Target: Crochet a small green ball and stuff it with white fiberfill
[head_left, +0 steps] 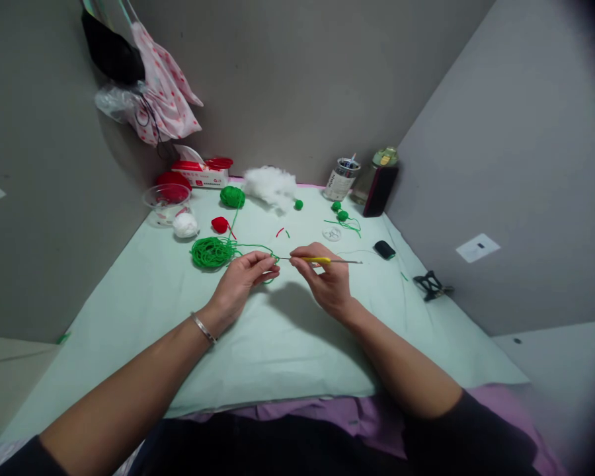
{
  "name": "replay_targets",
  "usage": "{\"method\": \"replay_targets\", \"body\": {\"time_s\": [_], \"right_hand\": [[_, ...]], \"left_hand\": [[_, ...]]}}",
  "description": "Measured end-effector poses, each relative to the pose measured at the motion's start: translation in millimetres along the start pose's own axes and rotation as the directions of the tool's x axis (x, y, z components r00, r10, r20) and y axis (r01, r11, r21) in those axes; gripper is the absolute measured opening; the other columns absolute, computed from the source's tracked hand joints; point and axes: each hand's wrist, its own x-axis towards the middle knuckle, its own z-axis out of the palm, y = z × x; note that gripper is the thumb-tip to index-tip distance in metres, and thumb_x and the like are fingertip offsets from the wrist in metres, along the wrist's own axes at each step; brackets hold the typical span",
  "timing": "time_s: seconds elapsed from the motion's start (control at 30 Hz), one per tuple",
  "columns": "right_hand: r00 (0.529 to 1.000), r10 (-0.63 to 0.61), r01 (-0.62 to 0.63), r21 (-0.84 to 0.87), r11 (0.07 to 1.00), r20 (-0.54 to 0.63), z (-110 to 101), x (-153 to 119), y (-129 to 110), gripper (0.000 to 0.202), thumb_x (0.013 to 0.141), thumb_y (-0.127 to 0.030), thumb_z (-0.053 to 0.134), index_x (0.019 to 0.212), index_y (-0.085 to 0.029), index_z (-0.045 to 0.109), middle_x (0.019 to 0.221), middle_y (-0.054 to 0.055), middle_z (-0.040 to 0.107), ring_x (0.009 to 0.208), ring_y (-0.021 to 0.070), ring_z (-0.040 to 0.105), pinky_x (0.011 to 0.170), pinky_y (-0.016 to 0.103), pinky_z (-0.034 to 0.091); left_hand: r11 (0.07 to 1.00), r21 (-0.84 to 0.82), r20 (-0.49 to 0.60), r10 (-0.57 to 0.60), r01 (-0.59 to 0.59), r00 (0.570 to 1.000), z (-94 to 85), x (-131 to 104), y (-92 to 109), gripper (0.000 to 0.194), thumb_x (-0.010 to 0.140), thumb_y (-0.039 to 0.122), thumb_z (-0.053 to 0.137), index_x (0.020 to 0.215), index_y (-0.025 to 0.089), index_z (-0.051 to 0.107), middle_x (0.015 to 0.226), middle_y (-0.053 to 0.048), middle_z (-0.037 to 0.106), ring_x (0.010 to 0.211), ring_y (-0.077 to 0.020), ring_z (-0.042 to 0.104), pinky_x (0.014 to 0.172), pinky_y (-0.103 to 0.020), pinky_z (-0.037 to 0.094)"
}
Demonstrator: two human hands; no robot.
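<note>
My left hand pinches green yarn between thumb and fingers, near the middle of the table. The yarn runs left toward a loose green yarn heap. Just to the right, my right hand grips a crochet hook with a yellow handle, its thin metal tip pointing left to the yarn at my left fingertips. Whether a loop lies on the tip is too small to tell. Behind the heap sits a green ball, with a strand hanging from it.
A red ball, a white ball and a clear tub stand left. White stuffing lies at the back. On the right are a can, a phone, a black case and a black stand.
</note>
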Motion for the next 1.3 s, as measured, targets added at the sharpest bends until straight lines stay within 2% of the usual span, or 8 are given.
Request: {"method": "replay_targets", "body": {"time_s": [0.27, 0.4, 0.5, 0.63, 0.77, 0.87, 1.03, 1.3], "right_hand": [[0.985, -0.164, 0.170, -0.142, 0.975, 0.054, 3, -3, 3, 0.019, 0.102, -0.030, 0.063, 0.094, -0.027, 0.079, 0.090, 0.009, 0.079, 0.080, 0.0231, 0.069, 0.074, 0.040, 0.054], [0.996, -0.061, 0.064, -0.049, 0.997, 0.071, 3, -4, 2, 0.019, 0.102, -0.034, 0.063, 0.099, -0.026, 0.079, 0.092, 0.009, 0.079, 0.084, 0.0229, 0.071, 0.078, 0.041, 0.056], [0.994, 0.095, -0.100, 0.106, 0.989, 0.052, 2, -2, 2, 0.021, 0.101, -0.041, 0.064, 0.097, -0.025, 0.077, 0.091, 0.007, 0.078, 0.083, 0.0214, 0.071, 0.079, 0.039, 0.058], [0.930, 0.358, -0.362, 0.384, 0.849, 0.084, 2, 5, 4, 0.033, 0.092, -0.055, 0.073, 0.088, -0.022, 0.074, 0.094, 0.006, 0.074, 0.077, 0.0187, 0.069, 0.074, 0.035, 0.058], [0.846, 0.504, -0.513, 0.519, 0.684, 0.172, 0, 12, 8, 0.041, 0.080, -0.060, 0.083, 0.084, -0.021, 0.072, 0.085, 0.004, 0.072, 0.073, 0.0156, 0.064, 0.073, 0.032, 0.056], [0.801, 0.551, -0.576, 0.555, 0.600, 0.236, -1, 14, 10, 0.043, 0.077, -0.061, 0.084, 0.087, -0.020, 0.071, 0.076, 0.001, 0.070, 0.068, 0.0136, 0.061, 0.071, 0.029, 0.054], [0.770, 0.568, -0.617, 0.568, 0.544, 0.292, -2, 15, 12, 0.044, 0.075, -0.060, 0.085, 0.089, -0.020, 0.071, 0.075, 0.001, 0.071, 0.066, 0.0124, 0.060, 0.069, 0.029, 0.053], [0.770, 0.540, -0.623, 0.579, 0.526, 0.339, 1, 13, 8, 0.038, 0.070, -0.049, 0.091, 0.089, -0.021, 0.075, 0.079, 0.000, 0.072, 0.062, 0.0106, 0.052, 0.065, 0.029, 0.050]], "left_hand": [[1.000, 0.012, 0.084, -0.014, 0.013, 0.996, -2.8, 1, 1, 0.029, 0.077, 0.040, 0.090, 0.084, 0.015, 0.078, 0.086, -0.004, 0.073, 0.087, -0.0175, 0.068, 0.095, -0.036, 0.056], [0.999, 0.020, 0.120, -0.028, 0.026, 0.992, -3.6, 2, 1, 0.027, 0.077, 0.039, 0.090, 0.082, 0.015, 0.078, 0.087, -0.005, 0.073, 0.085, -0.0177, 0.069, 0.094, -0.036, 0.056], [0.999, 0.014, 0.110, -0.032, 0.030, 0.993, -3.9, 2, 1, 0.028, 0.075, 0.040, 0.091, 0.080, 0.016, 0.077, 0.083, -0.003, 0.072, 0.084, -0.0172, 0.068, 0.093, -0.036, 0.057], [1.000, 0.004, 0.093, -0.030, 0.030, 0.995, -3.0, 1, 3, 0.030, 0.075, 0.041, 0.092, 0.078, 0.016, 0.076, 0.080, -0.003, 0.071, 0.084, -0.0170, 0.069, 0.093, -0.036, 0.057], [0.999, -0.009, 0.106, -0.039, 0.041, 0.994, -2.0, 0, 4, 0.029, 0.075, 0.040, 0.092, 0.079, 0.016, 0.075, 0.080, -0.002, 0.071, 0.085, -0.0173, 0.070, 0.093, -0.036, 0.058], [0.999, -0.024, 0.112, -0.041, 0.044, 0.993, -2.4, 0, 4, 0.029, 0.075, 0.040, 0.092, 0.080, 0.017, 0.074, 0.081, -0.003, 0.072, 0.085, -0.0175, 0.070, 0.094, -0.035, 0.058], [0.997, -0.050, 0.122, -0.045, 0.052, 0.992, -3.1, 1, 3, 0.031, 0.075, 0.041, 0.092, 0.080, 0.016, 0.074, 0.082, -0.003, 0.073, 0.086, -0.0171, 0.070, 0.092, -0.034, 0.058], [0.996, -0.067, 0.143, -0.044, 0.054, 0.989, -1.9, -1, 3, 0.027, 0.078, 0.038, 0.091, 0.084, 0.015, 0.076, 0.085, -0.003, 0.071, 0.088, -0.0160, 0.070, 0.090, -0.031, 0.059]]}}
